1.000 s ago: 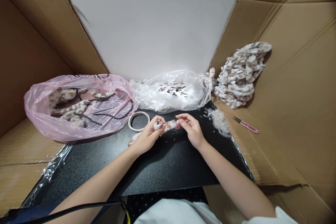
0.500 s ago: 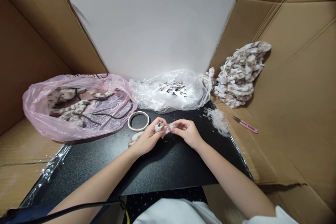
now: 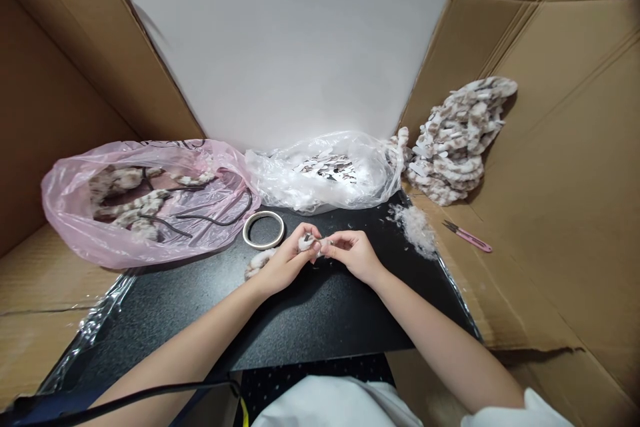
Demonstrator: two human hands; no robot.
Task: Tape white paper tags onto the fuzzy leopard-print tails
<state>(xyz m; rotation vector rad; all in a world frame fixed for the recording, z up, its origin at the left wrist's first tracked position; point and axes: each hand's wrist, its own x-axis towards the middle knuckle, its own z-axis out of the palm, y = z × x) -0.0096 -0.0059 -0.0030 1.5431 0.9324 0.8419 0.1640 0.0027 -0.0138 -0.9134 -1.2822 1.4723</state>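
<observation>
Over the middle of the black table point(image 3: 300, 327), both hands hold one white and brown fluffy fabric piece point(image 3: 307, 242). My left hand point(image 3: 287, 263) is closed around it, with a bit of the plush sticking out above the fingers. My right hand point(image 3: 356, 255) pinches its other end between thumb and fingers, close against the left fingertips. What lies between the fingertips is mostly hidden. A second bit of the same plush point(image 3: 257, 263) shows behind my left wrist; I cannot tell if it joins the held piece. A roll of tape point(image 3: 263, 230) lies just left of my left hand.
A pink plastic bag point(image 3: 65, 207) with plush pieces and dark cords is at left. Behind my hands lies a clear bag point(image 3: 280, 190) of white scraps. On the right are a plush pile point(image 3: 455, 147), loose fluff point(image 3: 416, 230) and pink-handled thread snips point(image 3: 470, 237). Cardboard walls stand around.
My right hand has shifted slightly left, closing the gap to my left fingers. Less of the plush shows between the hands now.
</observation>
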